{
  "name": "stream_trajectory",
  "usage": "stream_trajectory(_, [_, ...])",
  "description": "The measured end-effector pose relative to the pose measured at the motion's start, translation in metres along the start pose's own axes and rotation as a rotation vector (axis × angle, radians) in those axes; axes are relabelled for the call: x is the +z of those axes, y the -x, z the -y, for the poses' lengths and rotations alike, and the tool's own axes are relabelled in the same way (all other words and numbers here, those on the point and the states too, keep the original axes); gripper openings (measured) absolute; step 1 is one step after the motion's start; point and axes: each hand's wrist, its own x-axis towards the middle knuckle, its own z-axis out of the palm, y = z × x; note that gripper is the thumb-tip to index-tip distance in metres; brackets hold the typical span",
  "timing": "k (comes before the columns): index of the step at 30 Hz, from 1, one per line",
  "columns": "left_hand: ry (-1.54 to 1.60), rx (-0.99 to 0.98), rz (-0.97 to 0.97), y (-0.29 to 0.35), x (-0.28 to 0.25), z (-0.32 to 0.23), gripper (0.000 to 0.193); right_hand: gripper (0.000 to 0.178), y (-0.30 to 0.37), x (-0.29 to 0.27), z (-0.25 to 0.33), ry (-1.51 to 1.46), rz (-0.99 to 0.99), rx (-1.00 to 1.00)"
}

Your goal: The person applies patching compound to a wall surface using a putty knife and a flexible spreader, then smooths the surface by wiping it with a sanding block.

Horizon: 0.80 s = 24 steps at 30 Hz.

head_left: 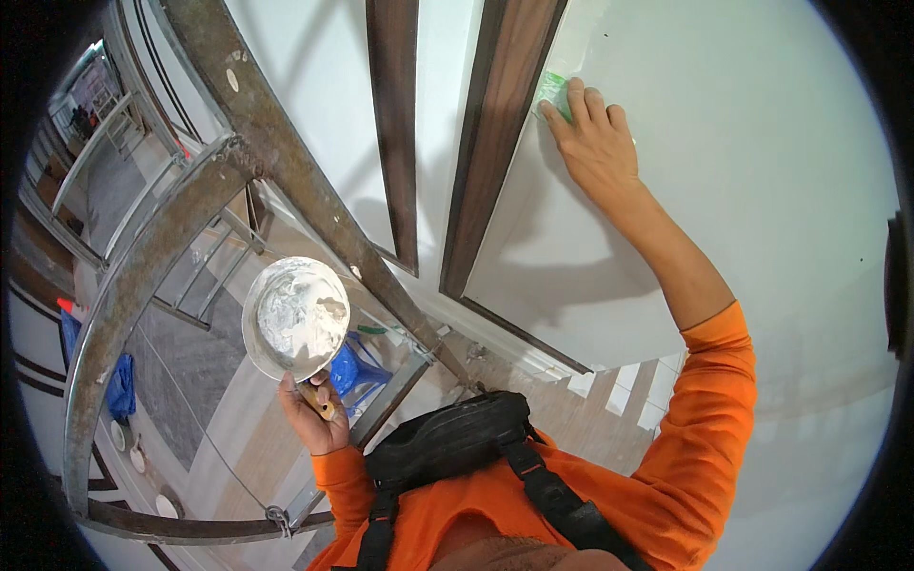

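My left hand is closed below a round white pan with white paste smeared inside. A yellowish handle shows between its fingers; whether it belongs to the pan or to a separate tool, I cannot tell. Up at the right, my right hand presses a flat green spreader against the white wall panel. The fingers lie over the spreader, right beside the dark wood trim. My fingers cover part of the spreader.
A rusty metal scaffold frame curves round the left side, close to the pan. Far below are a blue plastic stool, a blue cloth or bag and the floor. A black bag is strapped across my chest.
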Motion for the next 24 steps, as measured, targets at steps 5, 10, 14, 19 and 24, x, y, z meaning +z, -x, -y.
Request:
stream_trajectory(5, [-0.003, -0.018, -0.004, -0.002, -0.002, 0.001, 0.041, 0.031, -0.005, -0.014, 0.01, 0.113, 0.149, -0.003])
stream_trajectory(10, [-0.014, 0.002, 0.016, 0.0, -0.004, -0.001, 0.04, 0.033, -0.002, -0.035, 0.009, -0.101, 0.213, 0.084])
stream_trajectory(14, [0.009, -0.019, 0.017, 0.005, 0.0, -0.003, 0.039, 0.038, 0.016, -0.039, 0.004, -0.291, 0.183, 0.117])
stream_trajectory(19, [-0.028, 0.007, 0.025, 0.005, 0.007, -0.004, 0.041, 0.04, 0.037, -0.009, 0.01, -0.292, 0.005, 0.065])
stream_trajectory(24, [-0.04, 0.002, 0.027, 0.004, 0.006, -0.004, 0.041, 0.039, 0.035, 0.009, 0.011, -0.276, -0.071, 0.015])
